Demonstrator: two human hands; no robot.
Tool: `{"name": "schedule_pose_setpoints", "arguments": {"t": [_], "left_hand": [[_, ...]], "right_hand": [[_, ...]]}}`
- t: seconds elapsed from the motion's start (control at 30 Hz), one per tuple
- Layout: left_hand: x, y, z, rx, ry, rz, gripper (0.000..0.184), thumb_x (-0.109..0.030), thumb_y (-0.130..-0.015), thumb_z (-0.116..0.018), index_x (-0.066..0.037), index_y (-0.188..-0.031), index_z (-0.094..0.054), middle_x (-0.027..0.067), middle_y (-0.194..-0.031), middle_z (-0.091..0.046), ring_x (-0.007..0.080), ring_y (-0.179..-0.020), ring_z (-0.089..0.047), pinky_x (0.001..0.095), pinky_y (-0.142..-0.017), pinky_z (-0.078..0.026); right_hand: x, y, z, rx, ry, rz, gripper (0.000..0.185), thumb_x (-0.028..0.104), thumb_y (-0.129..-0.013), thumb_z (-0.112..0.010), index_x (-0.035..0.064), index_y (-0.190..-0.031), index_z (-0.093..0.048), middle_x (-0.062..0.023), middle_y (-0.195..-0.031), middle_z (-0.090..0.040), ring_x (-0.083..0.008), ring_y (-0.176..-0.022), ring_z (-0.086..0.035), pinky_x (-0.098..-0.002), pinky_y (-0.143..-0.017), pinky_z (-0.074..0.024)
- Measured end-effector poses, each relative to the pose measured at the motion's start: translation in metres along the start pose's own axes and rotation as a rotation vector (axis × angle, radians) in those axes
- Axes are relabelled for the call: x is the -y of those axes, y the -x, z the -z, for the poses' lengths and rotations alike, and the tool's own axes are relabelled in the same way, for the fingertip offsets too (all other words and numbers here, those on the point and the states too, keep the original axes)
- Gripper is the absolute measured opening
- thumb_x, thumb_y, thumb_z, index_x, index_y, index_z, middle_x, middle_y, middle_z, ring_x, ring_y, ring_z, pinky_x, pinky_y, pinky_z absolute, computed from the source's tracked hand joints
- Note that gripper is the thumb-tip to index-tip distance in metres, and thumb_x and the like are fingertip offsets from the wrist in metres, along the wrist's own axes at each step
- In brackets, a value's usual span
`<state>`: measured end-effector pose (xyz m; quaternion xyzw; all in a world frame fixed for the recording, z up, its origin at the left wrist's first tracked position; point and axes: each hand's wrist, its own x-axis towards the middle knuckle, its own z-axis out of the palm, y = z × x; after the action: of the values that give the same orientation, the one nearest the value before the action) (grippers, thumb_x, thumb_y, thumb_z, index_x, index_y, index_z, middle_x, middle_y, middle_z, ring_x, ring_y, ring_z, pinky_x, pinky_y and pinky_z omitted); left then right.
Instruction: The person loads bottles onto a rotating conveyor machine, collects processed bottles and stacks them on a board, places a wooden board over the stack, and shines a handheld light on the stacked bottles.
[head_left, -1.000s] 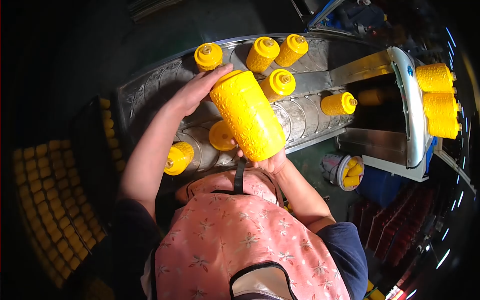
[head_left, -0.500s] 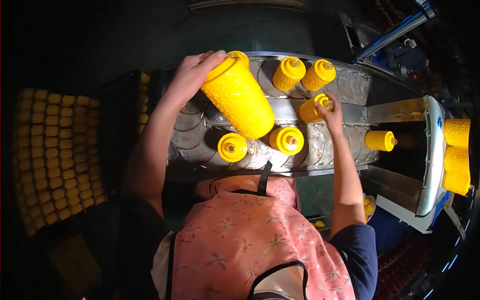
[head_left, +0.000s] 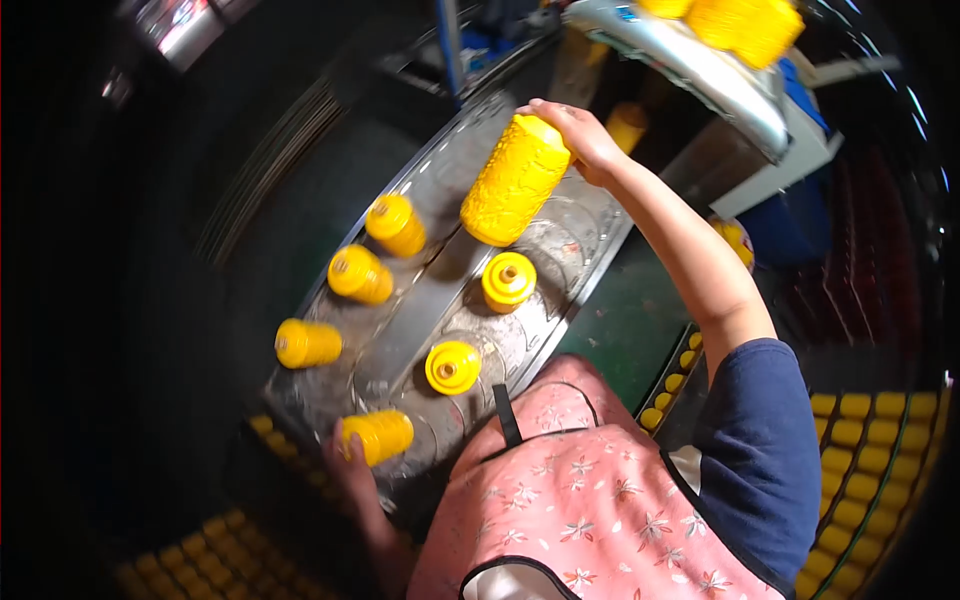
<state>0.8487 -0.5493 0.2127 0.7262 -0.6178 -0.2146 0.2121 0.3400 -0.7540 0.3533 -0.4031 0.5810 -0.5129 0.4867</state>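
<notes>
My right hand (head_left: 585, 140) is closed around the far end of a yellow, bumpy-surfaced cylinder (head_left: 515, 180), which is held tilted above the metal trough. My left hand (head_left: 350, 460), slightly blurred, grips a smaller-looking yellow cylinder (head_left: 380, 437) low at the near left end; part of its fingers is hidden. Between my hands, two collared yellow cylinders (head_left: 508, 282) (head_left: 453, 367) stand in the near row, each with a small tip at its centre. Several more, including one yellow cylinder (head_left: 361, 274), stand along the far row.
The metal trough (head_left: 410, 320) has a raised divider along its middle. Beyond its right end sits a rounded silver housing (head_left: 690, 60) with yellow cylinders (head_left: 745, 30) on it. Racks of yellow pieces (head_left: 870, 450) stand at lower right and lower left.
My view has turned toward the right. My left hand has let go of the large raised cylinder and is on one at the left end. My right hand now lifts a tilted cylinder.
</notes>
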Motion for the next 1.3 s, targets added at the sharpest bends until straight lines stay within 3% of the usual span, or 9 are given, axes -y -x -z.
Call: {"name": "schedule_pose_setpoints", "arguments": {"t": [0.33,0.4,0.53,0.63,0.73,0.87,1.0,1.17,1.3], "left_hand": [[-0.042,0.002,-0.068,-0.128,-0.009,-0.252,0.056,-0.013,-0.072,-0.069,-0.001,-0.124,-0.051,0.0193,-0.114,-0.052,0.0377,-0.106,-0.048,0.0453,-0.093,-0.039],[-0.085,0.012,-0.062,-0.242,0.335,-0.264,0.057,-0.01,-0.07,-0.068,0.001,-0.123,-0.049,0.0179,-0.118,-0.051,0.0338,-0.112,-0.048,0.0441,-0.095,-0.039],[-0.251,0.002,-0.098,0.387,1.069,-0.479,0.077,-0.018,-0.069,-0.075,0.001,-0.132,-0.036,0.0142,-0.131,-0.042,0.0271,-0.12,-0.045,0.0391,-0.099,-0.038],[-0.357,0.003,-0.121,1.014,1.147,-0.625,0.109,-0.036,-0.058,-0.086,0.001,-0.14,-0.024,0.018,-0.138,-0.037,0.0263,-0.128,-0.039,0.0382,-0.105,-0.031],[-0.42,0.011,-0.152,1.178,0.976,-0.741,0.109,-0.032,-0.054,-0.087,0.0,-0.139,-0.026,0.016,-0.133,-0.041,0.0254,-0.125,-0.041,0.0371,-0.105,-0.031],[-0.499,0.034,-0.192,1.159,1.162,-0.76,0.102,-0.03,-0.055,-0.082,-0.001,-0.137,-0.029,0.0136,-0.129,-0.044,0.0244,-0.122,-0.043,0.0371,-0.104,-0.032],[-0.562,0.039,-0.218,1.054,1.326,-0.739,0.098,-0.026,-0.056,-0.08,-0.003,-0.137,-0.03,0.0125,-0.129,-0.043,0.0243,-0.119,-0.044,0.0375,-0.102,-0.033],[-0.648,0.033,-0.206,0.898,1.052,-1.027,0.094,-0.022,-0.061,-0.081,-0.003,-0.137,-0.03,0.0128,-0.132,-0.039,0.024,-0.12,-0.044,0.0378,-0.1,-0.036],[-0.681,0.009,-0.193,0.974,1.027,-0.945,0.087,-0.022,-0.07,-0.079,-0.003,-0.139,-0.03,0.0118,-0.139,-0.037,0.0243,-0.122,-0.044,0.0357,-0.1,-0.037]], "right_hand": [[0.078,0.1,0.082,0.063,-0.19,0.136,0.037,0.033,-0.094,-0.047,0.0018,-0.109,-0.06,-0.0083,-0.103,-0.064,-0.0155,-0.091,-0.061,-0.0301,-0.085,-0.048],[0.078,0.112,0.089,0.111,-0.189,0.216,0.036,0.03,-0.093,-0.047,0.0013,-0.11,-0.06,-0.0073,-0.105,-0.063,-0.015,-0.093,-0.06,-0.0294,-0.086,-0.0471],[0.054,0.148,0.121,0.136,-0.208,0.204,0.033,0.027,-0.089,-0.051,0.0012,-0.106,-0.063,-0.0088,-0.102,-0.063,-0.0152,-0.094,-0.059,-0.0299,-0.087,-0.0458],[0.05,0.166,0.139,0.183,-0.138,0.168,0.038,0.031,-0.087,-0.054,-0.0008,-0.106,-0.062,-0.012,-0.1,-0.064,-0.0186,-0.09,-0.062,-0.0318,-0.084,-0.0481],[0.064,0.178,0.179,0.191,-0.159,0.078,0.043,0.035,-0.084,-0.056,-0.0016,-0.106,-0.061,-0.0142,-0.102,-0.063,-0.022,-0.093,-0.061,-0.0331,-0.086,-0.0468],[0.094,0.186,0.259,0.195,-0.072,0.088,0.06,0.04,-0.079,-0.064,-0.0003,-0.121,-0.052,-0.0115,-0.116,-0.056,-0.0193,-0.106,-0.055,-0.0325,-0.094,-0.0421],[0.087,0.195,0.307,0.091,-0.337,0.331,0.088,0.021,-0.072,-0.078,0.004,-0.139,-0.024,-0.0103,-0.137,-0.035,-0.0213,-0.127,-0.036,-0.0349,-0.108,-0.0278],[0.103,0.196,0.331,-0.091,-0.389,0.4,0.079,0.015,-0.069,-0.077,0.0017,-0.133,-0.034,-0.0112,-0.125,-0.05,-0.0213,-0.117,-0.048,-0.0357,-0.103,-0.0362],[0.137,0.188,0.368,-0.354,-0.288,0.675,0.067,0.012,-0.068,-0.074,0.0006,-0.127,-0.043,-0.0115,-0.116,-0.058,-0.0221,-0.107,-0.058,-0.0365,-0.098,-0.0432]]}}
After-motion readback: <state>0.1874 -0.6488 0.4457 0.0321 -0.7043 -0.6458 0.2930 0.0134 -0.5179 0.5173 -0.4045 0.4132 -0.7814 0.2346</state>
